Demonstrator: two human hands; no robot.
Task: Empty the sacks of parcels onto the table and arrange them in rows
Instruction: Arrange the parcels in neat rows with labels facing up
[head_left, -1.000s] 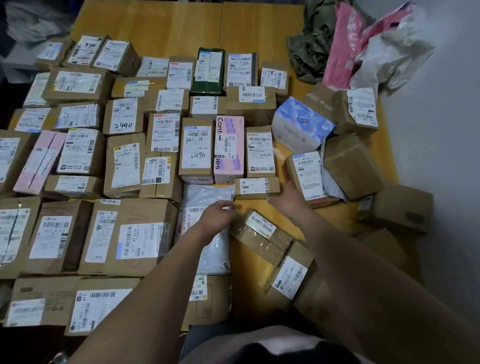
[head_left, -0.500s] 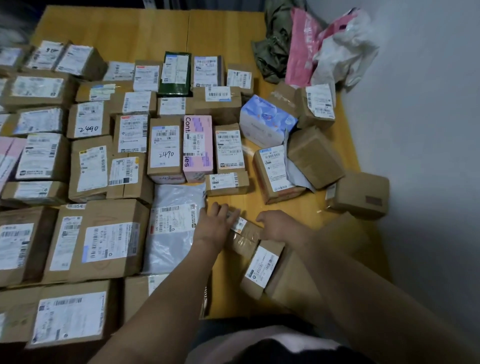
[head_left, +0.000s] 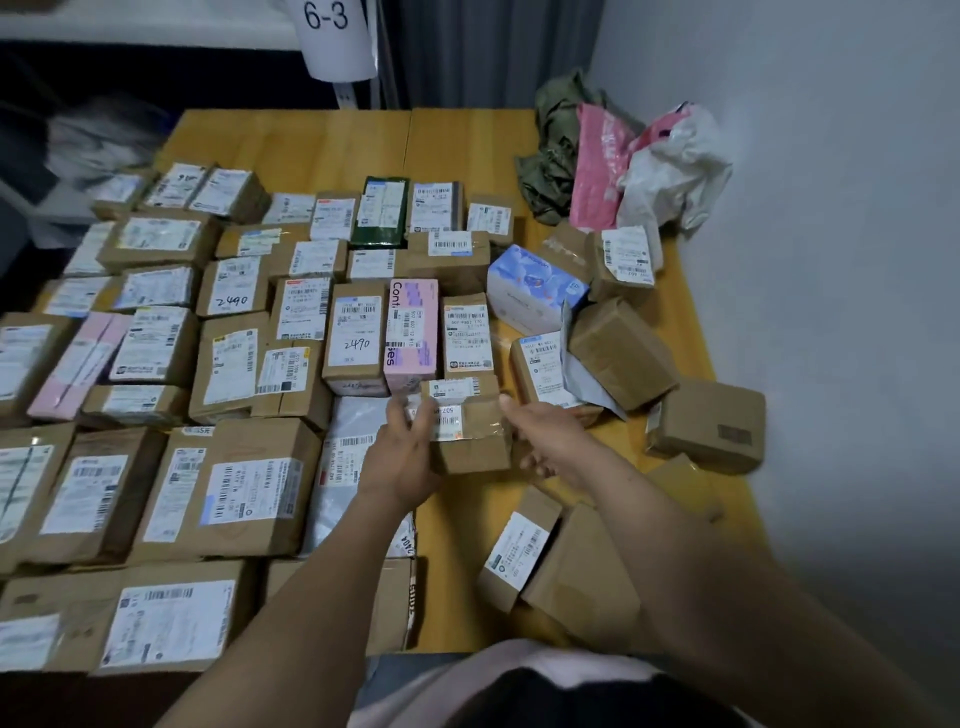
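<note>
1. Gripped small taped parcel (head_left: 470, 436) between left hand (head_left: 402, 457) and right hand (head_left: 550, 441), fingers curled round its sides, beside grey mailer (head_left: 358, 467).
2. Judged mid-arranging; called next for squaring it into row's end.
3. Farther right, left loose parcels (head_left: 621, 353) unsorted; sacks (head_left: 670, 176) beyond.

white tag (head_left: 332, 36) marked 6-3, grey curtain (head_left: 488, 52) behind, pale wall (head_left: 831, 208) right, perhaps shelving (head_left: 78, 130) left, blurred

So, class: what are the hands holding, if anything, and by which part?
One small taped cardboard parcel, held at both ends: the left hand grips its left end, the right hand its right end.
</note>
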